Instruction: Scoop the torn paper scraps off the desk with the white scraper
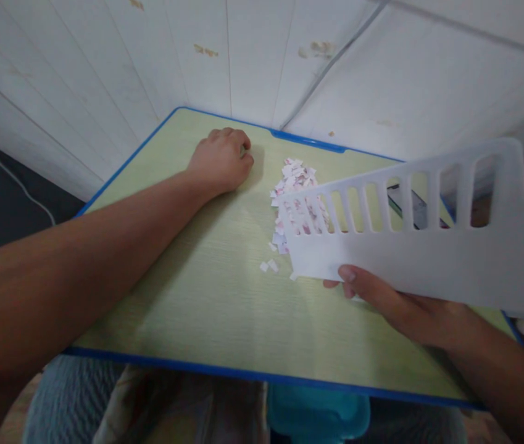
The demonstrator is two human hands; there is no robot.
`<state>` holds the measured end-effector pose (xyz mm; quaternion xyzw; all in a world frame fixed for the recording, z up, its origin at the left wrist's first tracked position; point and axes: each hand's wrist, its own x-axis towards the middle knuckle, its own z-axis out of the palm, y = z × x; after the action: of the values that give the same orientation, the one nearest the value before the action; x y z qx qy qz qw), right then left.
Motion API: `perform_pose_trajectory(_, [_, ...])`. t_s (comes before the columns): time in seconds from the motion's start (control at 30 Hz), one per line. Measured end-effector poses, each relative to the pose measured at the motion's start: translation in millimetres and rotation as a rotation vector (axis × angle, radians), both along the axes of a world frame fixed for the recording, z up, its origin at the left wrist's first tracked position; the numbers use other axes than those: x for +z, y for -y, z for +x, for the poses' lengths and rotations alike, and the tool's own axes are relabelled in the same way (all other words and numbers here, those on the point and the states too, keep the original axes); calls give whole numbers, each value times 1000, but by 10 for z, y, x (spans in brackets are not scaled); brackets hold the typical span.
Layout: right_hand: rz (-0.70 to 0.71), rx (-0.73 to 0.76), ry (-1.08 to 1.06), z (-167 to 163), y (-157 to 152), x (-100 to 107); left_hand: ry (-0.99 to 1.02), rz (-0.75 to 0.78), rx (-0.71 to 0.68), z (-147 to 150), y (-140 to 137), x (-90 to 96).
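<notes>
On the far left part of the table, my left hand (223, 159) rests with its fingers curled in. Whether anything lies inside that fist is hidden. My right hand (398, 311) grips the lower edge of a white slotted plastic basket (400, 259), thumb on the near face and fingertips underneath. The basket is tilted on its side above the right half of the table. Behind its left end lies a pile of small paper scraps (295, 176), partly seen through the slots. A few loose scraps (269, 266) lie just left of the basket's lower corner.
The pale green table (197, 296) has a blue rim and stands against a white panelled wall (252, 55). A phone-like dark object (421, 209) shows through the basket's slots. Below the front edge sits a teal plastic container (318, 412). A grey cable (336, 58) runs down the wall.
</notes>
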<state>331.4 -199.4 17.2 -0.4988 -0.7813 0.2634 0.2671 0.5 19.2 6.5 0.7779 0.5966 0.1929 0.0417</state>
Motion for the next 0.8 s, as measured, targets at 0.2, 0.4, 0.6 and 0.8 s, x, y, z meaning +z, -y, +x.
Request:
perform_pose_trajectory(0.2, [124, 83, 54, -91, 0, 212, -47, -36, 23, 88, 94, 140])
perform_pose_trajectory(0.4, [39, 241, 25, -201, 36, 377, -39, -41, 35, 88, 75, 134])
perform_pose_trajectory(0.6, [-164, 380, 2, -248, 46, 460, -27, -41, 23, 88, 69, 133])
perform_pose_trajectory(0.8, [-120, 362, -8, -261, 34, 446, -41, -44, 25, 83, 71, 144])
